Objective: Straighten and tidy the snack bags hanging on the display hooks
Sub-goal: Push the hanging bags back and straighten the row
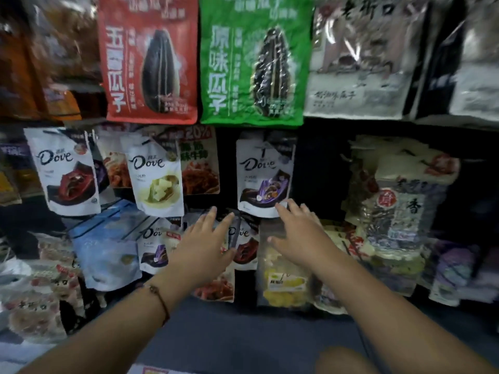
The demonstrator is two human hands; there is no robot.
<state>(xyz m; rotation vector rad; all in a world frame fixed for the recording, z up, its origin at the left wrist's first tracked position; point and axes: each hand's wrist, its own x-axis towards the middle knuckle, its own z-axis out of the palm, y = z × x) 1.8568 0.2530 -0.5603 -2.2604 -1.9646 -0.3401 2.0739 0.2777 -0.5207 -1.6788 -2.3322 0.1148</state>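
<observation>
Snack bags hang in rows on a dark display wall. In the middle row a purple-picture Dove bag (265,174) hangs alone, with a yellow-picture Dove bag (156,179) and a red-picture Dove bag (66,171) to its left. My right hand (295,230) reaches up with straight fingers, its fingertips touching the purple Dove bag's bottom edge. My left hand (205,247) is spread flat with straight fingers over a lower red-picture Dove bag (244,244), partly hiding it. Another low Dove bag (154,247) hangs to the left of that hand.
Big red (148,60) and green (253,60) sunflower-seed bags hang on top, silver bags (361,58) to their right. A blue bag (108,249) hangs low left, a yellow-fruit bag (283,276) under my right wrist, seed bags (399,206) at right. Blue floor (243,333) lies below.
</observation>
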